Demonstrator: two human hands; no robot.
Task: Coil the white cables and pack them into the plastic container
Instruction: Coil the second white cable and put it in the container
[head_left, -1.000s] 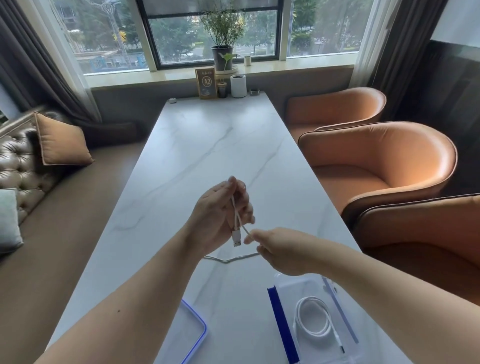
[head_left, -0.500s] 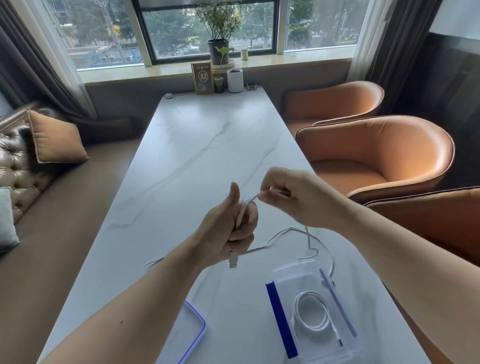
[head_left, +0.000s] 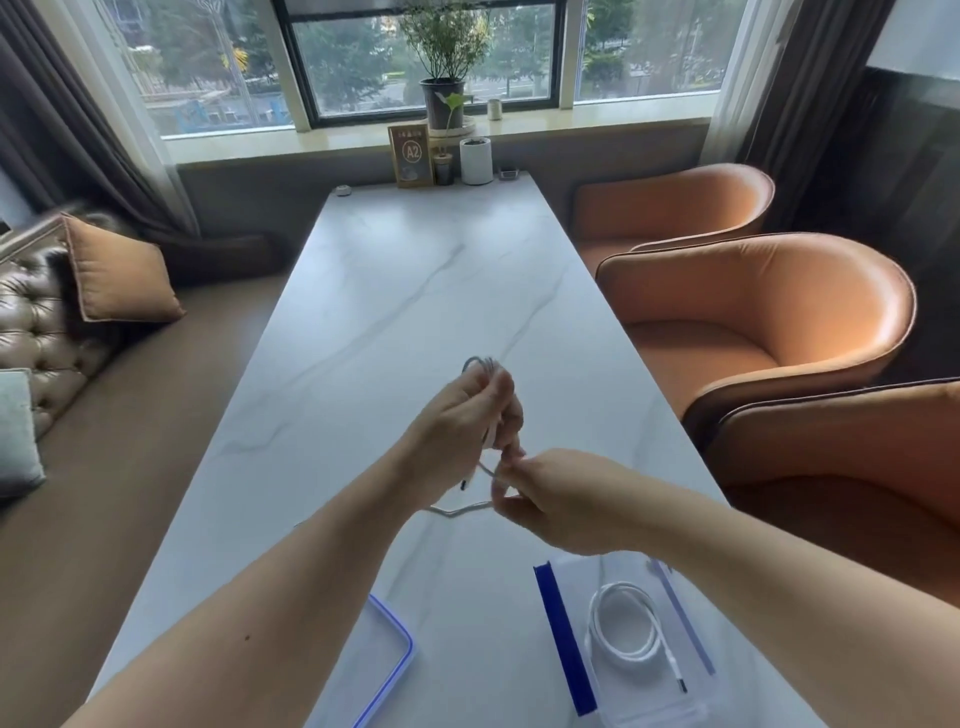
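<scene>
My left hand (head_left: 460, 423) is closed around a loop of a white cable (head_left: 480, 362), which arcs out above the fingers; a plug end hangs below the palm. My right hand (head_left: 550, 496) pinches the same cable just below and to the right, touching the left fingertips. A loose stretch of that cable trails on the table under both hands. A clear plastic container (head_left: 566, 639) with blue clips sits at the near right, and a coiled white cable (head_left: 623, 631) lies inside it.
The container's blue-rimmed lid (head_left: 387, 660) lies at the near left of the marble table (head_left: 395, 291). Orange armchairs (head_left: 769, 317) line the right side, a sofa with cushions the left. A sign, cups and a plant stand at the far end.
My right hand has come down from above and right of the left hand to just below it, laying another turn of cable. The loose cable on the table has shortened.
</scene>
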